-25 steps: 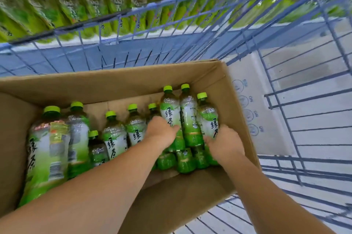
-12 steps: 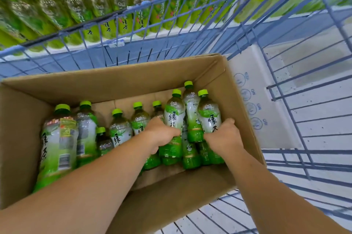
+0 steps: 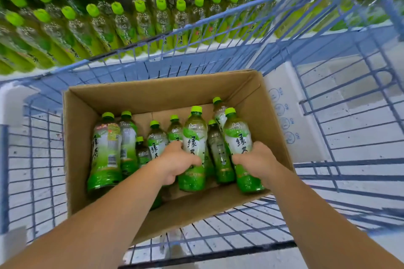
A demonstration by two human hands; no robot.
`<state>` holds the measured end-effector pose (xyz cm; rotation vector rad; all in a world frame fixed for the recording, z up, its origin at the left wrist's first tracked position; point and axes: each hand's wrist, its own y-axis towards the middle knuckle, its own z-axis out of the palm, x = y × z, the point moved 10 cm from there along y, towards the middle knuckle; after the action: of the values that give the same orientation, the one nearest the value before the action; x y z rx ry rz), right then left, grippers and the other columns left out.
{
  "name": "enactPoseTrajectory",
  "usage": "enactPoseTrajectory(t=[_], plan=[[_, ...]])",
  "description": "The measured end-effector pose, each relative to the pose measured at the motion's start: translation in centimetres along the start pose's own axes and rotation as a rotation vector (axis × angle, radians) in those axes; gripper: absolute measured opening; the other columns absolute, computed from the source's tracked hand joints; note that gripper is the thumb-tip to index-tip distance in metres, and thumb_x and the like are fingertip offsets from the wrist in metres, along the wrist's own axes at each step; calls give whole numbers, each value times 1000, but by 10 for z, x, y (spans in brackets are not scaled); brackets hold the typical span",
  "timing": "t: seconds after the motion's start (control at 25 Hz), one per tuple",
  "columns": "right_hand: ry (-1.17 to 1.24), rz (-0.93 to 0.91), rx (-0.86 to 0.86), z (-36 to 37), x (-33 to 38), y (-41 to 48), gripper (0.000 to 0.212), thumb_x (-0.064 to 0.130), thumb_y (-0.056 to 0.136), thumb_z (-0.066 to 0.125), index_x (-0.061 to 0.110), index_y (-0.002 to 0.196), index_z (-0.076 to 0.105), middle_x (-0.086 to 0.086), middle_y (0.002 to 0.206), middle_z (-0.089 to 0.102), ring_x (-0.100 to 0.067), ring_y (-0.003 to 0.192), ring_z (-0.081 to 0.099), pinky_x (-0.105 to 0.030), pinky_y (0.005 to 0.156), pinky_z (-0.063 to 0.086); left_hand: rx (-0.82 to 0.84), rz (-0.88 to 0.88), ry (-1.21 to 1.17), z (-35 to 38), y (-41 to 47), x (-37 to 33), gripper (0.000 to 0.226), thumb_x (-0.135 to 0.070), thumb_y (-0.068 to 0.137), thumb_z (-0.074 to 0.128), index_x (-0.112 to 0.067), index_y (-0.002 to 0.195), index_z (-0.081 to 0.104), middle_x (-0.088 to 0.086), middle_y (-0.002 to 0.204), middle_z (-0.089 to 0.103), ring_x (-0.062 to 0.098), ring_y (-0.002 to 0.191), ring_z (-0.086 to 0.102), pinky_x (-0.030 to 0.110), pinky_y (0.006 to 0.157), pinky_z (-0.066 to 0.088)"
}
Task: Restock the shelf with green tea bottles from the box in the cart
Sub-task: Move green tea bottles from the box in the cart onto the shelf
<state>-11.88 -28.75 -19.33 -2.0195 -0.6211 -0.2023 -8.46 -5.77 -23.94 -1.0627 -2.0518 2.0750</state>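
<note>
A: Item one: bottle in our left hand (image 3: 177,164), green cap, label facing us. Fingers wrapped round its lower label band, thumb side toward us. Its base shows clear of the hand, and it stands higher than the bottles around it in the box (image 3: 153,98).

B: Item two: bottle in our right hand (image 3: 254,160), same grip, closed round the waist. A loose bottle (image 3: 219,152) sits between our two hands; six or so more lie left of the left hand.

A: Handling, as we judge it: full, so fairly heavy for one hand each. Thin plastic walls, likely to dent if squeezed hard. The label film looks smooth and may slip.

B: Best hold, then: the mid-body where we already have it, not the cap or neck.

A: Destination: shelf (image 3: 109,65) beyond the cart (image 3: 196,26), ahead of both hands, rows already well stocked.
</note>
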Motion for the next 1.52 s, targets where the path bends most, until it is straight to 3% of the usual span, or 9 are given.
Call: enactPoseTrajectory(t=[0.08,0.2,0.32,0.4,0.56,0.72,1.12,1.4,1.52], plan=[[2,-32,4,-2,12,-25,18,15,75,77,11,83,61,-8,84,66,-23,75,64,-31,64,49,-29,16,-7,-12,-26,-5,59,-14,70,84,-11,120,53,5,117,64,26,107,61,41,95,50],[11,-70,-7,-7,29,-64,29,20,71,76,4,93,64,-8,82,65,-24,72,63,-34,62,48,-64,43,-21,-32,-78,-15,31,-6,77,80,-15,98,60,13,110,68,29,100,65,50,97,52],[14,-109,-2,-9,53,-112,40,26,73,79,8,101,58,-12,94,65,-24,76,63,-37,64,49,-76,89,-70,-53,-132,-26,28,-4,83,76,-18,87,52,5,97,64,19,86,60,42,91,51],[31,-130,1,-7,71,-138,38,26,77,80,10,103,56,-15,100,64,-24,77,62,-38,64,50,-101,114,-104,-72,-163,-28,32,-6,83,76,-18,95,49,1,96,60,16,84,57,39,87,50],[51,-211,-10,8,109,-181,35,25,77,79,10,104,62,-17,100,69,-27,83,66,-44,72,56,-181,166,-155,-120,-216,-20,38,-9,72,82,-17,104,63,6,102,73,25,94,69,48,89,57],[16,-292,34,51,157,-224,52,32,73,79,14,115,56,-8,105,65,-26,88,64,-40,70,54,-262,224,-239,-182,-257,-2,38,-7,68,83,-14,101,66,6,98,75,23,90,72,46,83,60],[96,-455,52,181,287,-329,36,23,79,78,19,109,59,0,98,67,-15,84,64,-30,61,48,-350,345,-273,-369,-321,47,38,-3,78,78,-14,106,55,9,101,69,21,89,69,41,79,59],[111,-493,-5,278,388,-355,36,34,73,78,25,103,60,2,95,70,-19,83,67,-45,76,58,-363,421,-173,-512,-327,44,42,-14,79,79,-20,110,52,3,105,66,19,93,66,41,81,57],[100,-545,18,308,439,-340,35,29,78,78,23,107,60,4,96,68,-14,83,64,-35,66,52,-404,446,-189,-561,-308,28,40,-12,80,77,-20,110,52,3,103,67,19,91,67,38,77,58]])
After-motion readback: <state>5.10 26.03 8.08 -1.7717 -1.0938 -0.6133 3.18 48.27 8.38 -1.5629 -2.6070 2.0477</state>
